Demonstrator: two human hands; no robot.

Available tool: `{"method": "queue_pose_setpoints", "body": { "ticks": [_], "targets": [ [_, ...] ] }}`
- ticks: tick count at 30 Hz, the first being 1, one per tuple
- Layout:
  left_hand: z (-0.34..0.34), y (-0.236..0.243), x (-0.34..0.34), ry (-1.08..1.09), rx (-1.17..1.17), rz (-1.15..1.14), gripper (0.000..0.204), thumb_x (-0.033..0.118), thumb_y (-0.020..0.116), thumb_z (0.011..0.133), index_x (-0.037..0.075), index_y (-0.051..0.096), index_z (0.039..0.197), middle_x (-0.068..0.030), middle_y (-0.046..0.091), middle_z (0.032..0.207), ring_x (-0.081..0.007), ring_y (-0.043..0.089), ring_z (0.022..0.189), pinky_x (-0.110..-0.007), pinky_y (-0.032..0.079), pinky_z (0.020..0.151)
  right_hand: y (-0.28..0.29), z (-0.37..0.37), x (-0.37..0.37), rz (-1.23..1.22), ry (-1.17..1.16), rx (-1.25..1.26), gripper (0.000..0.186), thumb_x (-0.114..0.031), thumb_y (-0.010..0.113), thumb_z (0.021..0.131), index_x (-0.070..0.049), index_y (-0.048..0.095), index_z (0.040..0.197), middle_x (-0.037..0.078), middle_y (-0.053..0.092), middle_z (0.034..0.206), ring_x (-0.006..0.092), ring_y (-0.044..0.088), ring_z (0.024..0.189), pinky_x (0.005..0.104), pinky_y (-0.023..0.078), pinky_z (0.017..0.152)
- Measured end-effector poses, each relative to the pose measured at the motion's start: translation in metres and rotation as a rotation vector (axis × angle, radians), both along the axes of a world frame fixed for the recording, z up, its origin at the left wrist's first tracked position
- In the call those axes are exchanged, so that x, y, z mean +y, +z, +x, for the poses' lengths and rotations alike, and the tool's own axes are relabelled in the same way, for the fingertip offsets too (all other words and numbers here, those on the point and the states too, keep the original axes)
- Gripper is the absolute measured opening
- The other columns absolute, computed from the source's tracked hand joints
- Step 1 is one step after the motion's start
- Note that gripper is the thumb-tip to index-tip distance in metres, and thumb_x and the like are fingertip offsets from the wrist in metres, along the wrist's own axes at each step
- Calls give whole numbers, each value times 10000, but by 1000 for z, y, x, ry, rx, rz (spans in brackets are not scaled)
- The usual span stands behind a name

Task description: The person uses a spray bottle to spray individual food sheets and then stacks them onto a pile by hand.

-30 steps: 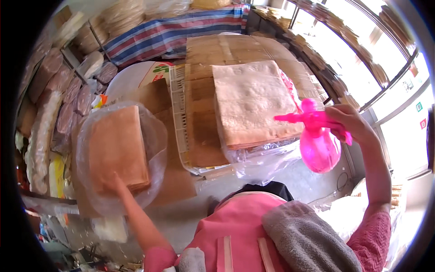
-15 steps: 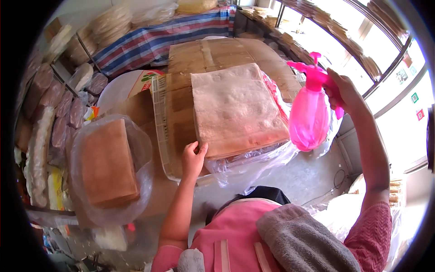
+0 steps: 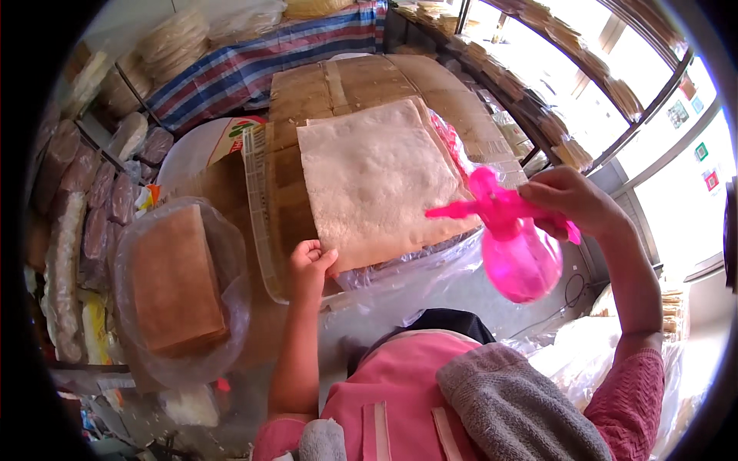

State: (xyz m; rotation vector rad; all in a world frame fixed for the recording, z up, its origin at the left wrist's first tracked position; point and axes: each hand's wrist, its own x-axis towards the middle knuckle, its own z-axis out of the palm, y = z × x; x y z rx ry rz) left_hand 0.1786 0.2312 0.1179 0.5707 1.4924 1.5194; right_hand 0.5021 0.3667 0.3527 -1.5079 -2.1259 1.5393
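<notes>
My left hand (image 3: 311, 267) pinches the near-left corner of a pale, wrinkled square sheet (image 3: 373, 173), the top of a stack resting on plastic wrapping (image 3: 396, 273) over cardboard. My right hand (image 3: 561, 201) grips the handle of a pink pump spray bottle (image 3: 519, 261), held tilted over the right part of the sheet, its nozzle pointing left. At the left, a folded pile of browner sheets (image 3: 173, 280) lies in a clear plastic bag (image 3: 234, 300).
Cardboard (image 3: 346, 81) and a white plastic crate (image 3: 257, 223) lie beneath the stack. Packed bags (image 3: 100, 200) line the left. Racks of flat sheets (image 3: 561, 42) run along the right by a bright window. A striped tarp (image 3: 238, 61) hangs behind; a cable (image 3: 573, 300) lies on the floor.
My left hand has left the brown pile and taken the pale sheet's corner, shifting it slightly leftward. The spray bottle was raised upright half a second ago and is now lower and tilted.
</notes>
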Motion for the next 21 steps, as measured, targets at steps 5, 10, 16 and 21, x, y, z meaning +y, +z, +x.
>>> {"method": "queue_pose_setpoints", "body": {
  "ticks": [5, 10, 16, 21],
  "targets": [
    [-13, -15, -29, 55, -3, -76, 242, 91, 655, 786, 9, 535, 979, -31, 622, 775, -87, 573, 603, -201, 430, 479, -6, -15, 13, -4, -144, 228, 386, -370, 511, 924, -4, 600, 841, 27, 520, 537, 92, 479, 393, 226, 373, 358],
    [-8, -25, -53, 78, -300, -47, 231, 156, 696, 785, 47, 578, 952, -24, 630, 792, -99, 591, 655, -200, 444, 522, 4, -1, 13, 53, -256, 168, 427, -404, 449, 942, -10, 596, 872, 22, 502, 538, 98, 465, 378, 228, 382, 354],
    [0, -46, -58, 98, -486, 47, 196, 171, 694, 786, 84, 597, 933, -17, 621, 840, -122, 594, 709, -257, 484, 566, 7, 3, 0, 81, -55, -175, 393, -351, 517, 918, 0, 578, 751, 47, 517, 508, 101, 472, 355, 231, 374, 333],
    [-9, -55, -47, 333, -770, 364, 399, 126, 663, 796, 102, 520, 1168, -39, 564, 1114, -184, 548, 1005, -335, 491, 825, 25, -29, -11, 48, 186, -162, 360, -317, 573, 896, 17, 610, 768, 28, 535, 545, 85, 512, 425, 231, 403, 377]
  ]
}}
